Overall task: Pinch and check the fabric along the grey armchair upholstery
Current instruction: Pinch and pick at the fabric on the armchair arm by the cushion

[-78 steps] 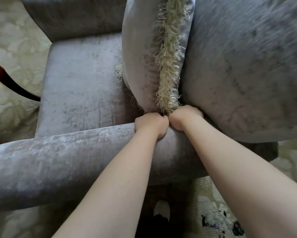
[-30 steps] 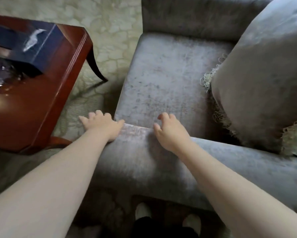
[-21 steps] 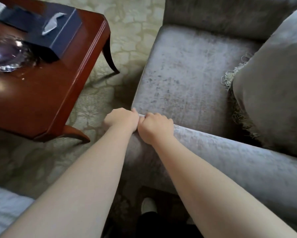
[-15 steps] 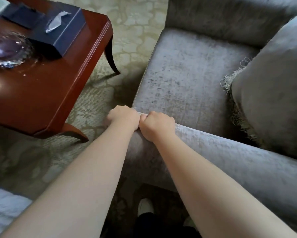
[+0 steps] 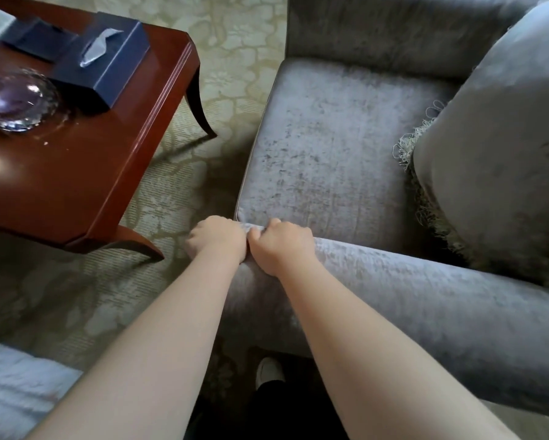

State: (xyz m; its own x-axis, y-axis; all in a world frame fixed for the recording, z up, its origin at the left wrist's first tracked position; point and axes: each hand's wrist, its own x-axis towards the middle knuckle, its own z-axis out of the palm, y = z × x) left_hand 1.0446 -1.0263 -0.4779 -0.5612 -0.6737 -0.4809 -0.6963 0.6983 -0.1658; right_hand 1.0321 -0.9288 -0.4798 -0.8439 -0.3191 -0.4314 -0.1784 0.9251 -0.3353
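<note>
- Pinching is under way at the front end of the near armrest (image 5: 409, 290) of the grey armchair (image 5: 324, 144), which fills the right side of the view from twelve o'clock round to five.
- Both hands meet at the centre of the view, side by side and touching, right where the armrest's rounded end meets the front corner of the seat cushion (image 5: 314, 160).
- The left hand (image 5: 217, 238) is curled into a loose fist at the outer tip of the armrest; its fingertips are tucked under and hidden, so I cannot tell exactly how much cloth it has.
- The right hand (image 5: 281, 244) is likewise clenched, fingers folded down onto the top of the armrest, and a small raised ridge of fabric shows between the two hands, which reads as a gathered pinch.
- As a judgement, this is one spot of several: the far armrest, the seat and the backrest at twelve o'clock show no hands on them now.
- A fringed pillow (image 5: 495, 160) leans at three o'clock; a wooden side table (image 5: 76, 173) stands at ten o'clock.
</note>
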